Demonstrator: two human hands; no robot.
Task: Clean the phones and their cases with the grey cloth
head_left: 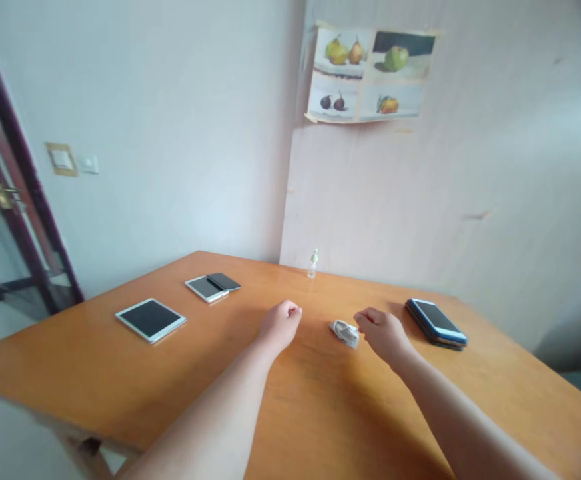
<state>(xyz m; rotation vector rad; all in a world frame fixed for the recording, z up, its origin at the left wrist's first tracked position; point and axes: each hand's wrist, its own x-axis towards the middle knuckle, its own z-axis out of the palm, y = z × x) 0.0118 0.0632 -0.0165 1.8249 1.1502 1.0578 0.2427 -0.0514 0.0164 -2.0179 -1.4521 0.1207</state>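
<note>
My left hand (281, 323) rests on the wooden table (320, 407) near its middle, fingers curled into a loose fist with nothing visible in it. My right hand (381, 331) lies just to the right, its fingers also curled, fingertips almost touching a small crumpled grey-white cloth (346, 332) that lies between both hands. I cannot tell whether the right fingers pinch the cloth's edge. A small clear spray bottle (313, 263) stands upright at the table's far edge by the wall.
A white tablet (150, 319) lies at the left. Farther back lie a smaller tablet (205, 288) and a dark phone (223, 281) overlapping it. A blue-cased phone stack (436, 322) sits right of my right hand. Fruit pictures (370, 73) hang on the wall.
</note>
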